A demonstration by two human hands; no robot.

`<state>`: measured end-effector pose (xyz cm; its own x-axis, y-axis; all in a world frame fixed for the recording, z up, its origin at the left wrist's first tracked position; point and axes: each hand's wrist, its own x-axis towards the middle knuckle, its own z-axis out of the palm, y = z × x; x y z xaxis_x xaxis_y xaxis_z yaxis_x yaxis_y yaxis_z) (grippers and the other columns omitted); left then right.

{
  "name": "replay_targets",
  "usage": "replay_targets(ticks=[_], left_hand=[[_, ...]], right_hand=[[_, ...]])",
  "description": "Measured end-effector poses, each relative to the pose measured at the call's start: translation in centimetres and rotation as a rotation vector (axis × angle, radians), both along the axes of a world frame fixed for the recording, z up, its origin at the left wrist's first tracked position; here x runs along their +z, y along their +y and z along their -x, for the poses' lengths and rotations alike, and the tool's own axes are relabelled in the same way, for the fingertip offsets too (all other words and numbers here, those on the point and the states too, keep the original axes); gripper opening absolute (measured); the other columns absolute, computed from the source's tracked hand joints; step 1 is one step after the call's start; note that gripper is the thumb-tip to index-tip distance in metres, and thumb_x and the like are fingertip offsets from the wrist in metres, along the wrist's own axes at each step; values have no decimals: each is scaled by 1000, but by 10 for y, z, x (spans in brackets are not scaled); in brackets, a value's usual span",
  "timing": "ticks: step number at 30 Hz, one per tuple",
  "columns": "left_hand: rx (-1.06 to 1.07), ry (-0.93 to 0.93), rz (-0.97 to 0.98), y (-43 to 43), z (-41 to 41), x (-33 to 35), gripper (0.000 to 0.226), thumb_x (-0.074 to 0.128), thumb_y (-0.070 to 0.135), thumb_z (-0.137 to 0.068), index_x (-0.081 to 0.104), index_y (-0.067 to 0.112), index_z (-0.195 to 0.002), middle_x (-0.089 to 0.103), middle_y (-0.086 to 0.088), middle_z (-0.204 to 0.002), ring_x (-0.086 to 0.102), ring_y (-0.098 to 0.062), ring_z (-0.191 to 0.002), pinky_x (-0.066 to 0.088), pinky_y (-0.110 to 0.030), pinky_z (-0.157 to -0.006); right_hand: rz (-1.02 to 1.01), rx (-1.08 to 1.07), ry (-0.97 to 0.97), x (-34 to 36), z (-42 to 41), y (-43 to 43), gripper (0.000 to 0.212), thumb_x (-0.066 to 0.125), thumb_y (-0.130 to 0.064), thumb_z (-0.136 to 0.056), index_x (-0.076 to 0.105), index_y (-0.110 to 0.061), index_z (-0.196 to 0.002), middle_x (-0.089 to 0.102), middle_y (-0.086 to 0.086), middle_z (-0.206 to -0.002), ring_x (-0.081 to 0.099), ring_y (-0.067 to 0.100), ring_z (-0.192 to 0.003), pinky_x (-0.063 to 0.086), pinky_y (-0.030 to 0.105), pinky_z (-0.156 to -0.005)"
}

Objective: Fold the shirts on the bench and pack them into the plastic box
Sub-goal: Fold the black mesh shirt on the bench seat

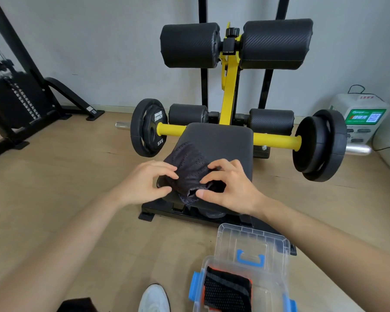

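A dark mesh shirt [187, 167] lies bunched on the near left part of the black padded bench [225, 143]. My left hand [144, 183] pinches its left edge between thumb and fingers. My right hand [230, 188] grips the right side of the bundle with curled fingers. On the floor at the lower right stands the clear plastic box [266, 289] with blue latches. Its lid [252, 242] stands open behind it. A folded black mesh garment with an orange edge [227, 291] lies inside the box.
The bench belongs to a yellow and black gym machine with roller pads [234, 46] and weight plates [148, 127] on a yellow bar. A cable machine [16, 95] stands at the left. A white box-shaped device [360, 113] sits at the right wall. My white shoe [154, 299] is near the box.
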<state>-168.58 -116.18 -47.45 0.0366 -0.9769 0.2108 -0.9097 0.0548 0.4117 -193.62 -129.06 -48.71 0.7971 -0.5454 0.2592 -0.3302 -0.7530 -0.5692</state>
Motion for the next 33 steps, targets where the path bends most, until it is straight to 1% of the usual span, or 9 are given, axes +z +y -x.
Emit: replay_targets(ticks=[3, 6, 11, 16, 18, 21, 25, 29, 33], left_hand=[[8, 14, 20, -2, 7, 2, 29, 74, 41, -78, 76, 32, -106, 65, 16, -125, 55, 0, -118, 43, -31, -105], [-14, 27, 33, -7, 21, -1, 40, 69, 61, -74, 76, 34, -103, 63, 20, -116, 58, -4, -109, 49, -34, -95], [-54, 122, 31, -13, 36, -3, 39, 71, 58, -74, 76, 37, -107, 64, 21, -111, 62, -9, -105, 56, -27, -80], [-32, 203, 63, -23, 58, -1, 27, 73, 45, -82, 76, 35, -108, 69, 19, -101, 66, -8, -83, 54, -25, -66], [131, 56, 200, -32, 57, -2, 28, 65, 52, -83, 75, 36, -104, 67, 20, -97, 62, -5, -80, 54, -32, -70], [289, -44, 186, -45, 52, -5, 47, 66, 57, -86, 66, 31, -125, 60, 11, -119, 52, -14, -108, 46, -32, -91], [371, 10, -47, -60, 48, -10, 82, 62, 67, -84, 37, 30, -152, 43, 3, -153, 38, -29, -137, 35, -43, -111], [311, 136, -86, -62, 44, -13, 76, 62, 60, -89, 30, 38, -154, 47, 5, -153, 38, -29, -139, 35, -48, -112], [160, 261, 13, -55, 49, -9, 60, 73, 33, -89, 48, 37, -144, 55, 7, -140, 48, -12, -130, 39, -44, -112]], right_hand=[[-133, -59, 30, 3, -4, -1, 22, 65, -57, -85, 72, -37, -89, 45, -9, -129, 32, 16, -119, 27, 26, -96], [-120, -67, 5, 0, -6, -6, 15, 77, -38, -81, 63, -35, -81, 54, -6, -116, 47, 15, -113, 41, 33, -98], [-168, -119, -28, 8, 3, -22, 28, 72, 1, -73, 66, -24, -84, 54, -11, -93, 53, 10, -88, 41, 26, -79], [-43, -123, -63, 13, 19, -51, 31, 66, 4, -77, 73, -26, -86, 65, -2, -113, 61, 14, -103, 46, 28, -87], [-149, -105, -69, 15, 22, -51, 21, 71, -9, -82, 75, -29, -84, 66, -2, -120, 58, 8, -115, 42, 25, -95], [-162, -54, -22, 14, 24, -50, 8, 81, -23, -80, 74, -26, -84, 69, -2, -111, 56, 7, -120, 39, 22, -93], [-92, -57, 45, 7, 21, -46, 33, 82, -41, -73, 59, -29, -93, 62, -12, -93, 57, 21, -96, 44, 37, -90], [-53, -75, 134, 3, 19, -45, 41, 68, -66, -68, 49, -42, -95, 58, -8, -98, 48, 27, -98, 41, 48, -95], [-100, 16, 43, 6, 21, -40, 35, 83, -30, -75, 55, -32, -96, 48, -2, -102, 49, 15, -94, 42, 31, -88]])
